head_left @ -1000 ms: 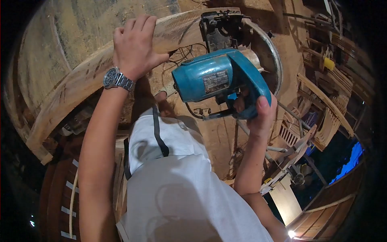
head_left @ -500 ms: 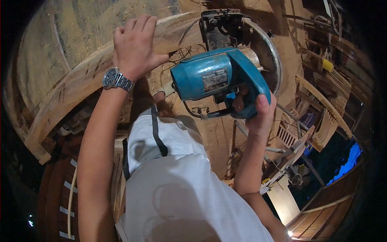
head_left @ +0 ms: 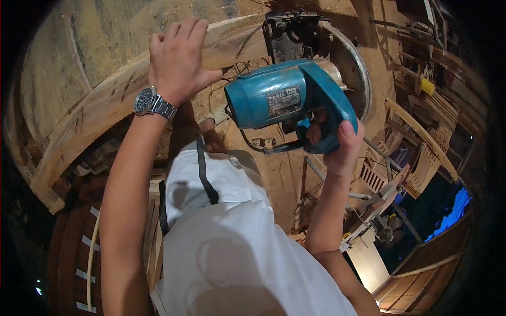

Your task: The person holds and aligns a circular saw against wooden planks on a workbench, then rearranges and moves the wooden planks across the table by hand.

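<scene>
We grip the blue saw (head_left: 266,100), one o'clock, right hand (head_left: 345,145); left hand (head_left: 176,71), fingers (head_left: 197,36) extended, laid on curved timber (head_left: 116,89), eleven o'clock.

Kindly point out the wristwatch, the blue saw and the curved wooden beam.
Wristwatch (head_left: 144,100), head view: its dial.
Blue saw (head_left: 274,87), head view: motor housing.
Curved wooden beam (head_left: 105,104), head view: side face.
</scene>
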Demonstrator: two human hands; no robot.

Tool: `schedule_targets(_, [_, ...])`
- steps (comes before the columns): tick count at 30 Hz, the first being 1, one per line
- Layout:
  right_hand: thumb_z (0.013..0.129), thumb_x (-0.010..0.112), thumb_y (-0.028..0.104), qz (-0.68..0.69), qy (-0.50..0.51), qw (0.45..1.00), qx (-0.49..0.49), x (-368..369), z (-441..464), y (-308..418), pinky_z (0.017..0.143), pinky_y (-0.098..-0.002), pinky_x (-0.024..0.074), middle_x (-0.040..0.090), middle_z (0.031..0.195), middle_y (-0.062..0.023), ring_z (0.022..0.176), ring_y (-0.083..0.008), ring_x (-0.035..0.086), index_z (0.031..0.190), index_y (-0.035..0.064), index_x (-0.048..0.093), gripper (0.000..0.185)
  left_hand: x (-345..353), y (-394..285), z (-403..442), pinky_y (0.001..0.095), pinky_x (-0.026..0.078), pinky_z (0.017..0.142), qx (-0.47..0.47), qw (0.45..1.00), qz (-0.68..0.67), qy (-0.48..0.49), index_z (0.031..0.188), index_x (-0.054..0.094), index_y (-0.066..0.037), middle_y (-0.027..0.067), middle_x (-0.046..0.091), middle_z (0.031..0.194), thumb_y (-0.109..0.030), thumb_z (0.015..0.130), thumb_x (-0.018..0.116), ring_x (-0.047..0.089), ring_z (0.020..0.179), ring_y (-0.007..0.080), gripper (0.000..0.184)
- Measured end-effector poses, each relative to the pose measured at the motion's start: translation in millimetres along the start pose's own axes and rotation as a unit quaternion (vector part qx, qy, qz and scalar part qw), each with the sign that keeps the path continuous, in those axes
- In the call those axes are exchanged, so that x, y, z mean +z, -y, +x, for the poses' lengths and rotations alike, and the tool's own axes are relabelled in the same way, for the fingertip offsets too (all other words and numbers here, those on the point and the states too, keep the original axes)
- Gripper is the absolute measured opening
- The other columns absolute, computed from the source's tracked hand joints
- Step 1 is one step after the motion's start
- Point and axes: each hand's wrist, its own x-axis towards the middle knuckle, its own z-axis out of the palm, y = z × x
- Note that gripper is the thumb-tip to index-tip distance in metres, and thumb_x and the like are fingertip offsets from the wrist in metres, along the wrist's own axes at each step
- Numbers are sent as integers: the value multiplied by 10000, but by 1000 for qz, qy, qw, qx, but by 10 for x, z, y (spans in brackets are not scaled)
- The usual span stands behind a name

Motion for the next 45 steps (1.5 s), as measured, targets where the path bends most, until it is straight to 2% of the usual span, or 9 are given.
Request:
schedule_targets(2, [851,680,572,-1,3,1000,1,-22,13,-5,529,-273,449,622,695,-96,585,-158,594,958,-38,621,622,-14,-3,2,448,404,958,-2,1000,0,4,1332,550,-117,62,584,1307,-388,553,835,547,1211,275,873])
schedule_targets(4, [849,723,575,11,40,999,1,-81,22,-24,574,-352,504,615,852,-122,613,-194,603,1039,-71,588,686,-6,-1,2,446,404,958,-4,1000,-1,9,1333,551,-115,63,585,1310,-389,556,834,548,1212,275,871])
schedule_targets(5, [849,723,575,11,41,999,2,-81,26,-19,574,-352,504,615,852,-122,613,-194,603,1039,-71,588,686,11,9,6,443,411,935,7,1000,2,-12,1306,565,-114,50,585,1265,-394,569,843,554,1178,256,836])
schedule_targets(8, [852,710,589,1,38,999,3,-44,35,-2,582,-351,511,614,844,-120,611,-189,601,1028,-69,592,691,1,15,-1,441,412,934,11,1000,5,-14,1311,565,-112,57,585,1272,-395,570,843,553,1182,256,840])
schedule_targets(10, [839,683,595,-18,-12,1000,0,40,43,41,515,-275,445,622,699,-94,576,-159,598,959,-36,624,646,-11,9,-2,443,405,956,2,1000,3,5,1341,552,-110,77,585,1324,-391,557,835,546,1221,275,879])
schedule_targets(37, [863,667,552,-6,2,1000,-5,117,153,105,528,-267,440,629,689,-95,584,-158,596,964,-29,626,591,-14,14,18,437,401,963,-9,1000,-6,14,1369,535,-101,88,570,1349,-385,577,866,530,1245,279,905])
schedule_targets(40, [863,669,552,-14,3,1000,-6,107,158,107,526,-267,438,627,691,-90,584,-156,595,958,-28,629,589,32,28,19,446,402,935,7,999,-15,-27,1293,571,-101,47,582,1255,-388,571,862,548,1178,246,830])
schedule_targets(43, [862,679,548,-15,6,1000,3,112,164,129,526,-266,437,625,693,-87,585,-154,593,953,-29,631,586,31,24,20,445,404,935,5,999,-16,-33,1294,571,-100,48,582,1258,-396,576,865,546,1183,246,831])
schedule_targets(45, [860,685,549,-11,9,1000,4,97,166,118,527,-265,436,623,693,-84,586,-151,591,952,-28,631,587,-18,6,25,438,404,967,-15,1000,3,22,1362,531,-95,84,565,1350,-409,573,872,531,1243,282,916])
